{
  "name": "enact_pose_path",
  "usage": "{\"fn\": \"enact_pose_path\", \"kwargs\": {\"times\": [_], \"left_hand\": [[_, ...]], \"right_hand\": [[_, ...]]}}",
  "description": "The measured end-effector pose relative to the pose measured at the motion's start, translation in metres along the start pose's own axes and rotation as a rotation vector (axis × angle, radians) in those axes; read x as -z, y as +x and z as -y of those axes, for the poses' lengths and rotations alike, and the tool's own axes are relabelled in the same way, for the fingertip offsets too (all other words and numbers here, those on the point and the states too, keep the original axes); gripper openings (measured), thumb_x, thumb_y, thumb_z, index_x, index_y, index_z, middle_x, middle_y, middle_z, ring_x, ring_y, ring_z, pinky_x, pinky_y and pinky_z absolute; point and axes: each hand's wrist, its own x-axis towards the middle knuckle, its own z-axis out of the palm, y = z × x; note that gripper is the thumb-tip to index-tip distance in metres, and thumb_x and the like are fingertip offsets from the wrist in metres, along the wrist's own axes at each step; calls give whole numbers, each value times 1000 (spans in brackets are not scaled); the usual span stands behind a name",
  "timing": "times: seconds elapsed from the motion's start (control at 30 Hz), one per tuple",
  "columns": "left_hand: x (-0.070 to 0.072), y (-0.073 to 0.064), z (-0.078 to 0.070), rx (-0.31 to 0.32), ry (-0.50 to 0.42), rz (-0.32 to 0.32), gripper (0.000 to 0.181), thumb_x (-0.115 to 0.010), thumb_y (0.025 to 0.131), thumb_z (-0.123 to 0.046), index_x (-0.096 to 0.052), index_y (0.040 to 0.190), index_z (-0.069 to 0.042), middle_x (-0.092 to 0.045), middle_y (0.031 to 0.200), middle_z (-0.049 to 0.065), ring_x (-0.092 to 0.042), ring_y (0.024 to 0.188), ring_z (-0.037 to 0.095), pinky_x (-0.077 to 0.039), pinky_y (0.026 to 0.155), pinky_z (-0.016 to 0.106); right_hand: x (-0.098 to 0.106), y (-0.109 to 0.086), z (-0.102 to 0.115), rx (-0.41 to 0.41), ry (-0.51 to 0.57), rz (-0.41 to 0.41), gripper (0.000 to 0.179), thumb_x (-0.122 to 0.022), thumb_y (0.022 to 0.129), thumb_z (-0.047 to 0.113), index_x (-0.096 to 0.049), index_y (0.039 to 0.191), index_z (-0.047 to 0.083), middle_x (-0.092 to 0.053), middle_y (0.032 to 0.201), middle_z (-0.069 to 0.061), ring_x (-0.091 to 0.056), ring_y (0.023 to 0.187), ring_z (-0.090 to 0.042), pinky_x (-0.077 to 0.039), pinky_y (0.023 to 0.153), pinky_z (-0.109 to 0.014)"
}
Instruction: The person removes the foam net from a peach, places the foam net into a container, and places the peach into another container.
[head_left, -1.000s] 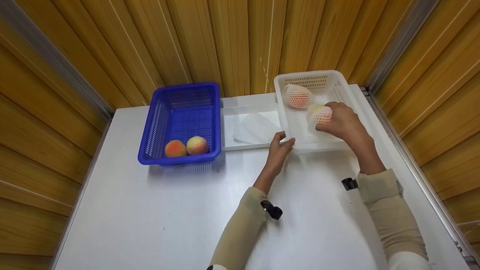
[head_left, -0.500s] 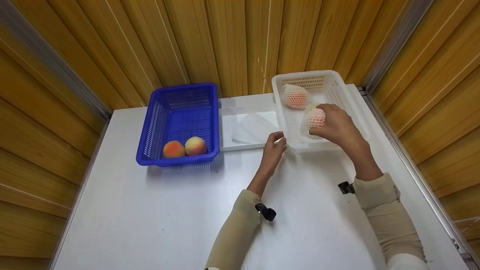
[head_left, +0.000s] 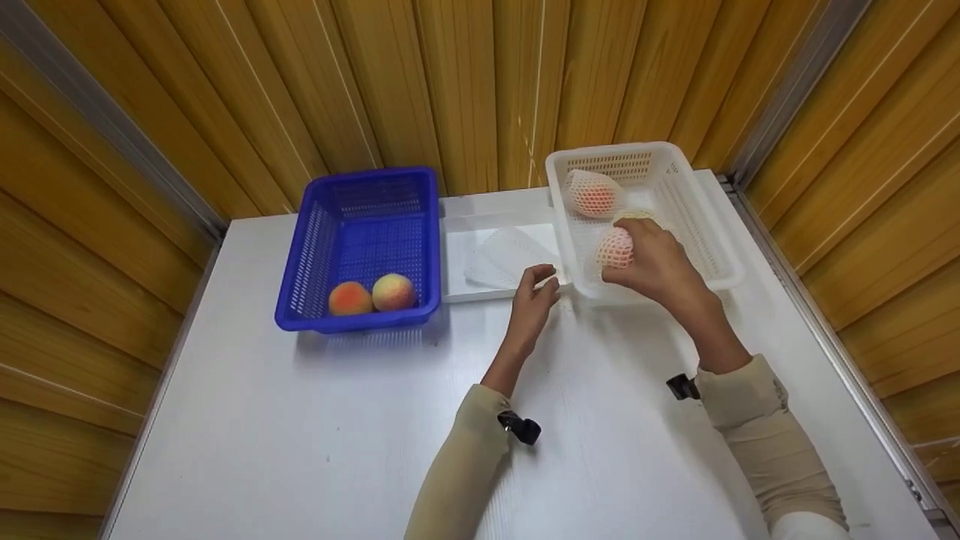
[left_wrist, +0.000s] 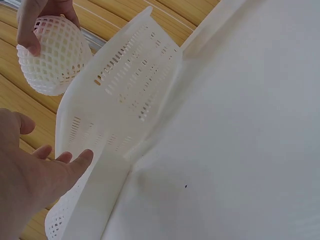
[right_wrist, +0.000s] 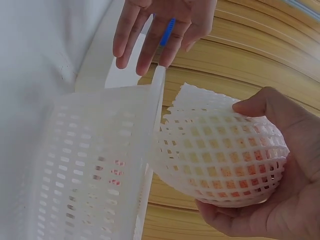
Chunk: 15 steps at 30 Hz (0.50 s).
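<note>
My right hand [head_left: 660, 262] grips a peach in a white foam net [right_wrist: 225, 155] over the front part of the white basket [head_left: 720, 247]. The right wrist view shows thumb and fingers around its side, and loose net sticking out at one end. A second netted peach [head_left: 596, 196] lies at the basket's back left. A pale yellowish netted patch [head_left: 636, 216] shows just behind my right fingers. My left hand [head_left: 534, 304], fingers loosely bent and holding nothing, hovers at the front right corner of the shallow white tray [head_left: 480, 295], left of the basket.
Foam net sleeves [head_left: 506, 255] lie flat in the tray. Left of it stands a blue basket [head_left: 360, 322] with two bare peaches [head_left: 394, 292] at its front. All three containers stand along the back of the white table [head_left: 300, 435], against wood-patterned panels [head_left: 465, 90].
My right hand has carried the netted peach left and toward me within the white basket's outline. My left hand has come away from the basket's front left corner, moving left.
</note>
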Motion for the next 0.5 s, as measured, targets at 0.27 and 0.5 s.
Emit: {"fn": "enact_pose_path", "kwargs": {"times": [0.27, 0.5], "left_hand": [[11, -1, 0, -16, -14, -15, 41, -52, 105, -18, -50, 139, 3, -53, 140, 15, -56, 129, 39, -52, 104, 38], [23, -3, 0, -10, -14, -24, 38, -52, 105, -19, -52, 137, 1, -53, 138, 15, -54, 131, 38, -51, 104, 35]], "right_hand": [[-8, -1, 5, 8, -9, 21, 71, -78, 79, 19, -50, 139, -5, -53, 140, -28, -55, 120, -47, -46, 99, -63], [-11, -3, 10, 40, 4, 13, 70, -76, 78, 18, -52, 139, -5, -53, 140, -27, -58, 111, -41, -50, 94, -59]]}}
